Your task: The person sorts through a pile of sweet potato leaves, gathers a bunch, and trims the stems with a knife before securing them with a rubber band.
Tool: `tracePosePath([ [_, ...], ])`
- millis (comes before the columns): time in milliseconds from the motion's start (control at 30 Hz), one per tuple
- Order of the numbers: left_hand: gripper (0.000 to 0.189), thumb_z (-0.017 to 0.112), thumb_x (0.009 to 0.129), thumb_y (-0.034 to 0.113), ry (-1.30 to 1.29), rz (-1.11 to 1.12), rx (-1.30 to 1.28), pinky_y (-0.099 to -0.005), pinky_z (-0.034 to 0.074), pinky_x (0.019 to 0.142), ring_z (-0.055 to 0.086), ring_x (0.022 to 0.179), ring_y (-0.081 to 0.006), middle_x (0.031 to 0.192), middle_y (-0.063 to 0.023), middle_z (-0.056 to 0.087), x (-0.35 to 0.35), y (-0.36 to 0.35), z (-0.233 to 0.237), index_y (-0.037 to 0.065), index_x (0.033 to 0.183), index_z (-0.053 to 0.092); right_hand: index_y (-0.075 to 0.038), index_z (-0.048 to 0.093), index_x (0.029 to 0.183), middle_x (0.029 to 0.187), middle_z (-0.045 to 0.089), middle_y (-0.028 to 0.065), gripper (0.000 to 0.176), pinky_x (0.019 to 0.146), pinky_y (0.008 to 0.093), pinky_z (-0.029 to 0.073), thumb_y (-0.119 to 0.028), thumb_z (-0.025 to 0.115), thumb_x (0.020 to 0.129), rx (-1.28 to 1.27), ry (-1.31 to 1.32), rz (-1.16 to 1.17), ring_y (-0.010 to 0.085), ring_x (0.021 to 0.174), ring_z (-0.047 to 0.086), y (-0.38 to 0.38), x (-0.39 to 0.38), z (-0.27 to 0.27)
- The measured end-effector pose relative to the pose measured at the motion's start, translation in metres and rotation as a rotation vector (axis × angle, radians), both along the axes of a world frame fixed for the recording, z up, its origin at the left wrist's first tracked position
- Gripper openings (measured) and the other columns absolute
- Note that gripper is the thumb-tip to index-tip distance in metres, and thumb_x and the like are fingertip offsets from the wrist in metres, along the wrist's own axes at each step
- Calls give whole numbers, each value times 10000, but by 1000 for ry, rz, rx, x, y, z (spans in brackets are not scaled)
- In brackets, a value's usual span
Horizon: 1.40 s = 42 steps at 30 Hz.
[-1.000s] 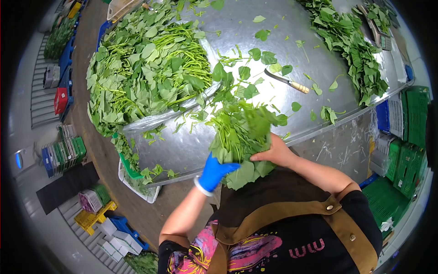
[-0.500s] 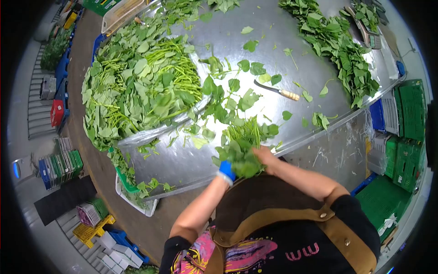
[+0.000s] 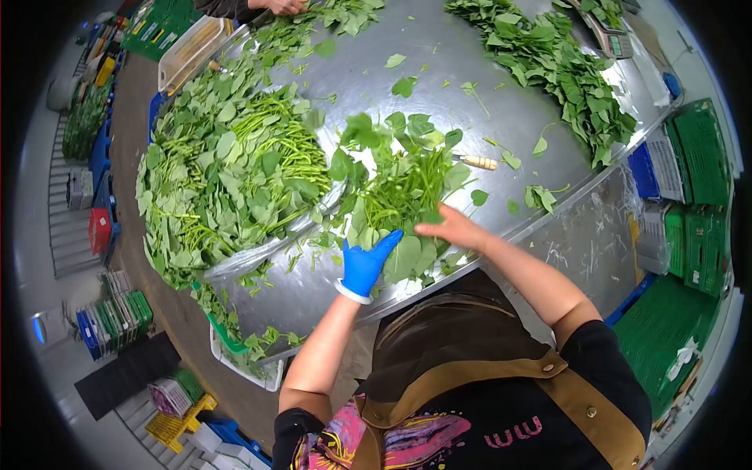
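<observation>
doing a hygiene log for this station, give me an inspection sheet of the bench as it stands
surface: shiny metal table, strewn with loose leaves
job's things: loose bundle of green leafy stems lying near the table's front edge
clutter: large heap of green leaves and stems on the left; long row of greens on the far right; wooden-handled knife, blade hidden behind the bundle
hands: left hand in a blue glove, fingers extended against the bundle; bare right hand open on top of it
cables: nothing seen
surroundings: green plastic crates on the right; clear plastic tub far left; another person's hand at the top edge
</observation>
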State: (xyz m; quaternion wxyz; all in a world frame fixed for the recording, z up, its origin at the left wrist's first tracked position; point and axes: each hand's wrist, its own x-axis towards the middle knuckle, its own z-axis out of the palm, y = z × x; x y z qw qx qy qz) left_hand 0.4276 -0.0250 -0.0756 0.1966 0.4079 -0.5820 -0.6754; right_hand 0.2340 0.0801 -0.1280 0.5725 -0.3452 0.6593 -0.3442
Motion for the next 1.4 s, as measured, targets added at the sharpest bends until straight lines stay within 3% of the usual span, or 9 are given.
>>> tracePosePath([
  [267,552,742,700,97,-190,-257,-895,-399,471,871,580,1004,-352,1127,-184,596,-20,-38,-23,67,1219,558,-9,439,1279,1240,521,194,640,974,405,422,-197,740,746,-255,989,-152,360,1163,487,11,-56,42],
  [533,614,674,701,44,-258,-356,-957,-428,428,899,547,1045,-353,1221,-176,562,-5,-25,-21,94,1292,515,-49,579,1094,794,595,102,239,635,367,498,-159,578,881,-366,917,258,258,746,623,6,-4,41],
  [633,570,696,770,108,-249,-100,-1043,-420,419,898,547,1045,-326,1224,-172,557,14,-31,-17,47,1300,492,-20,608,986,631,529,91,187,565,352,459,-183,572,902,-228,349,-127,224,570,570,4,-12,55],
  [733,458,693,792,92,-255,116,-763,-320,468,764,589,888,-230,1090,-140,612,34,-29,-16,32,1224,556,-15,612,912,607,549,57,193,503,297,399,-206,584,911,56,-418,-418,135,497,493,2,-31,56],
  [833,291,677,816,82,-338,-132,-358,-288,469,719,597,798,-176,950,-97,650,54,-22,-31,8,1091,619,-32,617,894,615,567,13,190,460,249,338,-217,584,921,-26,356,-155,66,486,435,-7,-21,46],
  [867,239,656,839,76,-358,-257,-76,-275,471,733,596,810,-154,929,-67,651,60,-12,-38,6,1065,621,-41,608,920,612,567,-10,154,452,205,318,-193,588,920,7,-73,-363,39,496,436,-6,-15,48],
  [967,145,665,843,72,-34,-260,438,-248,459,692,569,818,-90,917,-37,651,33,15,-6,1,964,626,-26,559,903,611,535,-15,156,450,199,329,-168,622,912,-18,-193,-392,48,497,441,-20,15,82],
  [1100,195,603,907,181,298,148,479,-232,442,670,546,827,-82,984,-49,618,16,16,10,13,1006,614,-24,535,961,668,614,26,174,445,205,360,-136,645,885,-151,-259,-340,43,499,478,-22,52,75],
  [1400,216,584,910,176,150,214,363,-252,438,748,568,824,-95,912,-29,649,36,11,20,-9,1000,652,-32,519,939,756,656,104,188,492,231,444,-218,547,951,18,-398,-177,133,573,613,-24,67,79],
])
